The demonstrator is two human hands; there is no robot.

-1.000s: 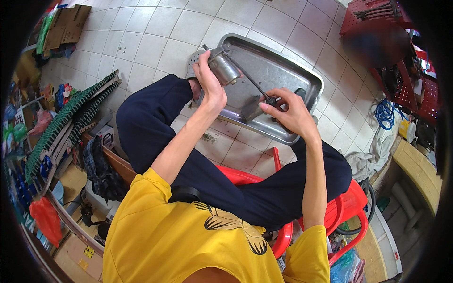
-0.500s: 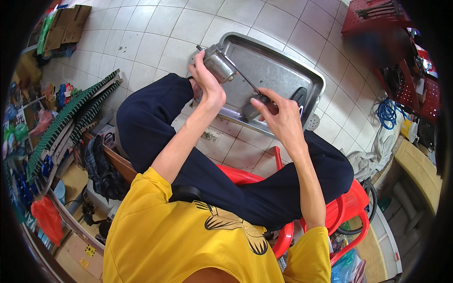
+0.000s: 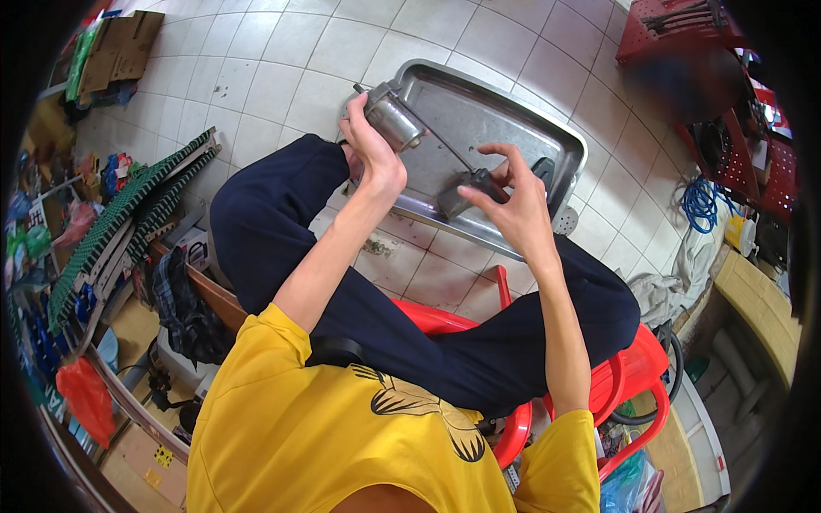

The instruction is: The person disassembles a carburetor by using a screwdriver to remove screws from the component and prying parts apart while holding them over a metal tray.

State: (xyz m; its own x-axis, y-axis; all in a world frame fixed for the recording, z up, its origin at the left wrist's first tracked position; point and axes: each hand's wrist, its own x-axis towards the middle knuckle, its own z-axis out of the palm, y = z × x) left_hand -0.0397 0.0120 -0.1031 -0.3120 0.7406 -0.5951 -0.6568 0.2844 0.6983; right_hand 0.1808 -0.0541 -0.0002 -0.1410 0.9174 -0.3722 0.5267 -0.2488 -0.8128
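My left hand [image 3: 374, 141] is wrapped round a silver-grey metal cylinder [image 3: 390, 120] that looks like a small motor, with a short stub at its near end. It is held tilted over the left end of a metal tray [image 3: 547, 132]. A screwdriver [image 3: 446, 147] runs along the cylinder's right side, its thin shaft reaching the far end. My right hand [image 3: 518, 192] is at its dark handle, thumb and some fingers round it loosely, index finger raised. Below the thumb, a dark grey blocky part [image 3: 451, 202] is partly hidden. Behind the right fingers lies a black object [image 3: 543, 168] in the tray.
The tray rests on white floor tiles [image 3: 342, 43] before my knees. A red plastic chair [image 3: 646, 368] is under me. Blue coiled hose [image 3: 701, 203] and a red tool rack [image 3: 658, 30] stand right. Green-black strips [image 3: 128, 209] and clutter fill the left.
The right index finger has lifted off the screwdriver handle and the right fingers have spread. My left hand and the metal cylinder stay in nearly the same place.
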